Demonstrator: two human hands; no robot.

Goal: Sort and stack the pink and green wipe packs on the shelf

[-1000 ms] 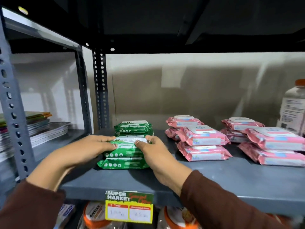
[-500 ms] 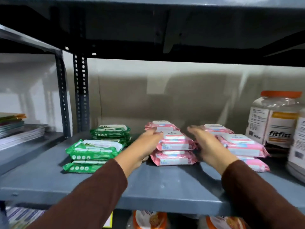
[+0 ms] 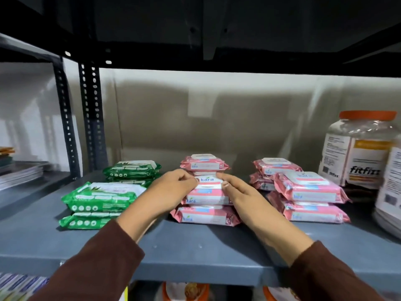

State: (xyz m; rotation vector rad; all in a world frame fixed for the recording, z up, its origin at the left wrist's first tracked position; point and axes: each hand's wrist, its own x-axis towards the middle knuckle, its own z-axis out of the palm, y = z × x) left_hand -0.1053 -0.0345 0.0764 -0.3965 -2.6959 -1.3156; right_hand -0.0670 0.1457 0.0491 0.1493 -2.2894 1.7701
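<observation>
On the grey shelf [image 3: 195,253], green wipe packs form a front stack [image 3: 97,198] and a rear stack [image 3: 132,170] on the left. Pink packs stand in the middle and at the right. My left hand [image 3: 171,190] and my right hand [image 3: 236,190] grip opposite sides of the top pink pack [image 3: 209,192] of the middle front stack, which rests on another pink pack [image 3: 206,217]. A further pink stack [image 3: 204,165] lies behind it. Two more pink stacks sit at the right, one in front [image 3: 308,192] and one behind [image 3: 275,168].
Large jars with an orange lid [image 3: 360,153] stand at the right end of the shelf, one partly cut off at the frame edge. Perforated steel uprights [image 3: 91,118] rise at the left. Stacked magazines [image 3: 19,172] lie on the neighbouring shelf. The upper shelf hangs low overhead.
Both hands left the green front stack, moved right to the pink packs, and have now closed on the top pack of the middle front stack. The view shifted right.
</observation>
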